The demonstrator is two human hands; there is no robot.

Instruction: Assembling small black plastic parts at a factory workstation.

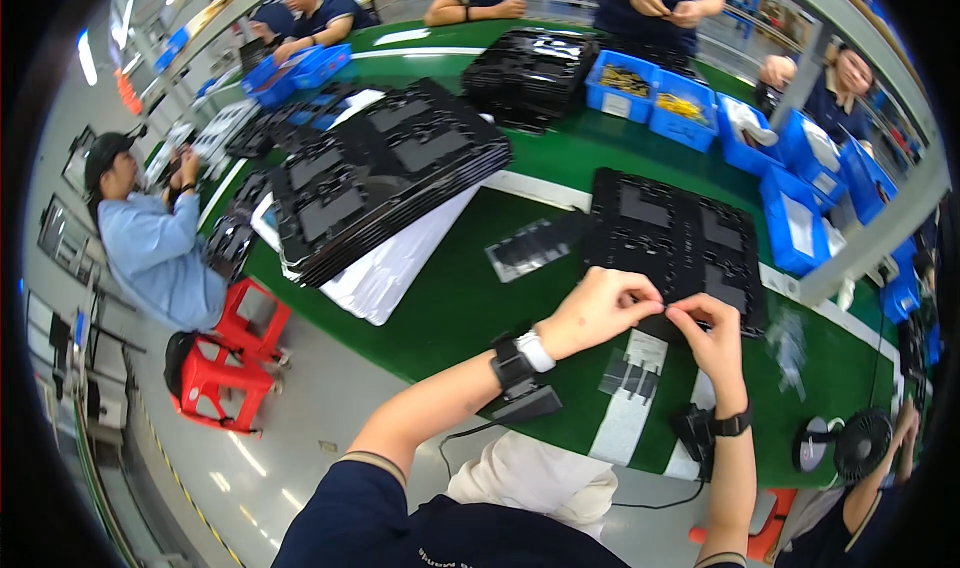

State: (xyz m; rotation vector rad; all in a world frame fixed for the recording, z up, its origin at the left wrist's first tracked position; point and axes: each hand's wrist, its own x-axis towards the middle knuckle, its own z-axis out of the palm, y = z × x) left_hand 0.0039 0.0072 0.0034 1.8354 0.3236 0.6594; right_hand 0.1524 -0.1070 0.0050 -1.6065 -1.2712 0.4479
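Observation:
My left hand (598, 313) and my right hand (712, 336) meet over the near edge of a flat black plastic panel (690, 236). Thumb and forefinger of each are pinched, tips almost touching; whatever lies between them is too small to make out. The panel lies flat on the green table and has several smooth dark grey rectangles on it. Close below my hands, a sheet of clear film with dark strips (630, 376) rests across a pale band. Left of the panel lies another clear film with dark patches (530, 250).
A tall stack of black panels (390, 163) stands on white sheets (400, 268) to the left, another stack (528, 73) farther back. Blue bins (683, 118) line the far right, near a metal post (880, 208). Crumpled clear plastic (788, 353) and a small fan (862, 443) lie right. Several co-workers sit around.

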